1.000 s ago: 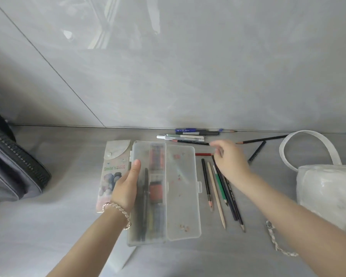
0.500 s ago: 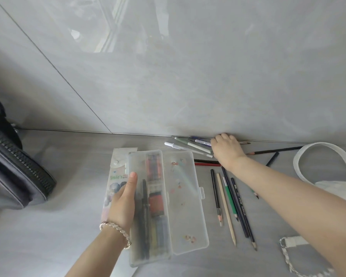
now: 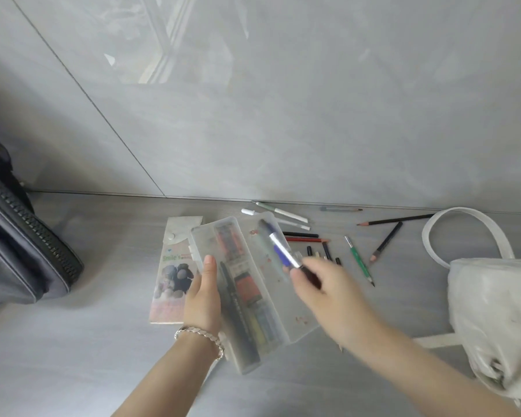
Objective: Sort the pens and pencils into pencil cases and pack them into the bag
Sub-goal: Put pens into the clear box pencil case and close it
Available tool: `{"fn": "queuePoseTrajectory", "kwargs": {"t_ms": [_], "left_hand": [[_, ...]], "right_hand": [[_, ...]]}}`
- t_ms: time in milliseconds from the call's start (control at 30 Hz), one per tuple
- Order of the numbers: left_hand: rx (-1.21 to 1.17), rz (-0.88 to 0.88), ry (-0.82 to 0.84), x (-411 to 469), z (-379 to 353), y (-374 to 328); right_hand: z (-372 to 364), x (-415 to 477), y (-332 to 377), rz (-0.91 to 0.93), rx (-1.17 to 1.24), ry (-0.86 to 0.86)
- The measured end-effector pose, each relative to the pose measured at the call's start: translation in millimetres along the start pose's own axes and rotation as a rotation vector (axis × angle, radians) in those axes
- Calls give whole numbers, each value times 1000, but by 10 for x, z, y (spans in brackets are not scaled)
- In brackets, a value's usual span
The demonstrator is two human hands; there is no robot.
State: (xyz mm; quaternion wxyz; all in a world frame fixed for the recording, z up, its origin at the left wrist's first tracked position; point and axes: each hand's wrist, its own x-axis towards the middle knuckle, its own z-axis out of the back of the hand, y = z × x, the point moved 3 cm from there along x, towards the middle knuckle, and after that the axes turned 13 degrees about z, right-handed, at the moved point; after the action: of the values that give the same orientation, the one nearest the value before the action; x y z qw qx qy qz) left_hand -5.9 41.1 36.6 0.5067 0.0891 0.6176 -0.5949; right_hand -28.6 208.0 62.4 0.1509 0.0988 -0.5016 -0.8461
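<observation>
Behind everything, a glossy grey tiled wall (image 3: 313,115); below it, a grey surface (image 3: 88,356). At far left, a dark grey bag (image 3: 27,260) with a heavy black zip, cut off by the frame edge. At far right, a white bag (image 3: 494,311), looped handle lying toward the wall. Between the 2 bags, an open clear pencil case (image 3: 292,317), tilted, tray half loaded with dark pens and red and yellow items, lid half showing only small printed marks. Gripped along its left edge by the left hand (image 3: 203,296): thumb flat on top, fingers hidden underneath. Partly under that case, a flat printed pencil case (image 3: 175,266) with a snap flap. Above the lid half, the right hand (image 3: 328,290), motion-blurred, fingers and thumb pinched together on the dark end of 1 blue pen (image 3: 280,246), other end pointing toward the wall. Loose on the surface beyond: 2 white pens (image 3: 283,212) near the wall, a red pencil (image 3: 306,240), a green pencil (image 3: 358,259), 2 dark pencils (image 3: 386,242) toward the white bag, more partly hidden behind the right hand. On the left wrist, a silver bracelet (image 3: 199,334).
</observation>
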Motion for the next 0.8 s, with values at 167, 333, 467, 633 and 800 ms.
{"fn": "queuePoseTrajectory", "kwargs": {"t_ms": [167, 333, 467, 633, 800], "left_hand": [[-69, 47, 24, 44, -116, 148], [37, 76, 53, 94, -52, 243], [96, 56, 49, 123, 45, 294], [85, 70, 98, 127, 112, 337], [104, 49, 86, 55, 148, 350]], "right_hand": [[-324, -228, 35, 10, -214, 58], [-142, -299, 133, 30, -83, -6], [-117, -350, 178, 1, 215, 52], [-61, -303, 149, -65, 342, 104], [-54, -262, 214, -103, 104, 133]]}}
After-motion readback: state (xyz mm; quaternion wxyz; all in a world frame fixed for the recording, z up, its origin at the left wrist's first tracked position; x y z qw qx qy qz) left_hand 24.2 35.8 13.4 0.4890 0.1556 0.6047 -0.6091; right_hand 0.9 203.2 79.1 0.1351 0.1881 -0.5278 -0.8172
